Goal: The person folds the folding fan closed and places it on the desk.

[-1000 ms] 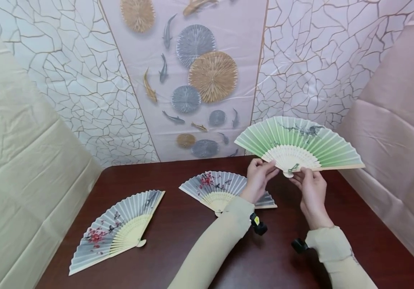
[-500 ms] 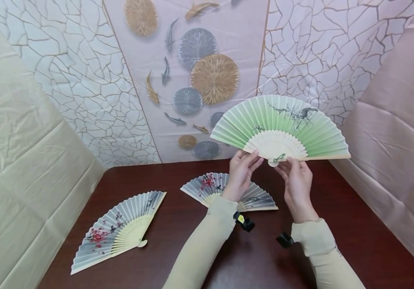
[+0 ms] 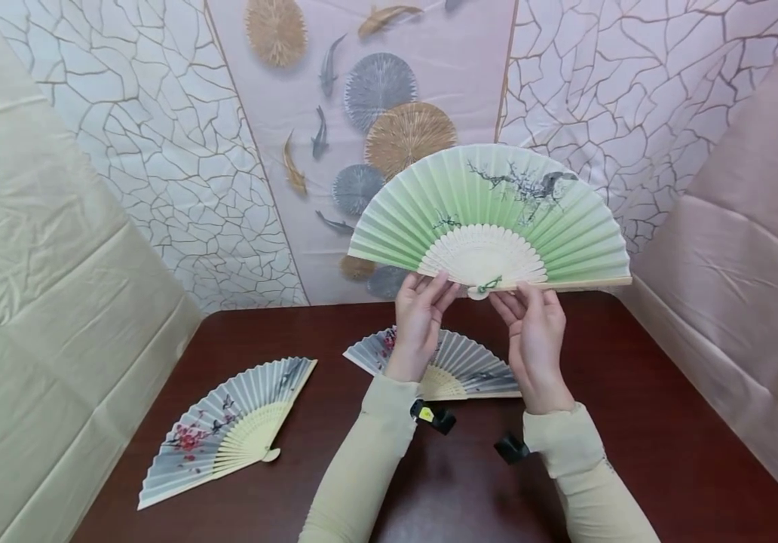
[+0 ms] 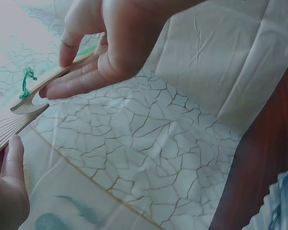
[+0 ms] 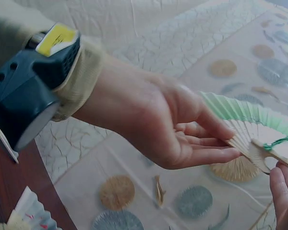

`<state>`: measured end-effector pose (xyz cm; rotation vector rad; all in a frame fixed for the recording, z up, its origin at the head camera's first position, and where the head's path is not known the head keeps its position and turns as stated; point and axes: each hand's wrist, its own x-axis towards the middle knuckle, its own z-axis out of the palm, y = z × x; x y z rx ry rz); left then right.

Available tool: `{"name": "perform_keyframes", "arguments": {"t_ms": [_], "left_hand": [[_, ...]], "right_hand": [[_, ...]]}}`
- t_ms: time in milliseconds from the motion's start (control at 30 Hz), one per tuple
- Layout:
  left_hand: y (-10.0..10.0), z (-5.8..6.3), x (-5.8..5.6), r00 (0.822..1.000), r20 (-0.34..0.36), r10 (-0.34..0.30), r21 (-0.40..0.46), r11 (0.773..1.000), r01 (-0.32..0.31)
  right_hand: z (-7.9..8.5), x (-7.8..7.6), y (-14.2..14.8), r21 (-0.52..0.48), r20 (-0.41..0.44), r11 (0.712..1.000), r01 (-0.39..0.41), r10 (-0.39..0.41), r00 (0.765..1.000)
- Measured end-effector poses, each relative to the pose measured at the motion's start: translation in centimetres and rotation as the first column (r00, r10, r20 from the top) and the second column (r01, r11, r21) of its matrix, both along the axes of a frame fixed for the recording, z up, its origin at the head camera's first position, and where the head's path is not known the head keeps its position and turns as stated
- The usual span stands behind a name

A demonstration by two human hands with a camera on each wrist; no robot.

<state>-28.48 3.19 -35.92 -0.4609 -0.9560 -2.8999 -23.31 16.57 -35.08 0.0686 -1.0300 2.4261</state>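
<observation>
A folding fan [image 3: 405, 211], green and white with a dark branch printed on it, is spread wide above the table. My left hand [image 3: 421, 320] pinches its pale ribs on the left, seen close in the right wrist view, where the same hand [image 5: 156, 120] has the thumb over the edge. My right hand [image 3: 540, 332] grips the wooden guard stick just right of the pivot; in the left wrist view this hand [image 4: 120, 45] pinches the stick with thumb and fingers. A green cord loop [image 4: 26, 81] hangs at the pivot.
Two open grey fans with red blossoms lie on the dark wooden table [image 3: 640, 422]. One fan [image 3: 253, 426] is at the left; the other fan [image 3: 484, 369] lies behind my forearms, partly covered by my left hand. Patterned cloth [image 3: 158, 151] hangs behind and at both sides.
Both hands have carried the green fan left and upward, and its face has tipped more squarely toward the head camera. The two grey fans stay where they were.
</observation>
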Motion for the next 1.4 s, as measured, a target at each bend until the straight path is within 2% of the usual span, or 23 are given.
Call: {"name": "perform_keyframes", "arguments": {"t_ms": [200,367,667,1067,1400], "left_hand": [[-2.5,0.3,0.9,0.998,-0.056,0.008,-0.026,1.000,-0.009],[-4.5,0.3,2.0,0.995,-0.102,0.016,-0.067,0.997,-0.023],[-7.0,-0.5,3.3,0.992,-0.117,0.043,-0.120,0.991,-0.057],[-7.8,-1.3,4.0,0.994,-0.101,0.046,-0.141,0.988,-0.061],[-8.0,-1.5,4.4,0.993,-0.109,0.051,-0.117,0.991,-0.064]], "right_hand": [[0.3,0.8,-0.8,-0.023,-0.042,0.997,-0.073,0.072,0.996],[0.3,1.4,-1.5,-0.014,-0.029,0.991,-0.131,0.131,0.991],[-0.6,1.9,-2.8,0.007,-0.052,0.976,-0.218,0.218,0.975],[-1.2,2.1,-3.2,0.073,-0.113,0.972,-0.224,0.231,0.966],[-1.4,2.3,-3.4,0.091,-0.115,0.971,-0.221,0.231,0.966]]}}
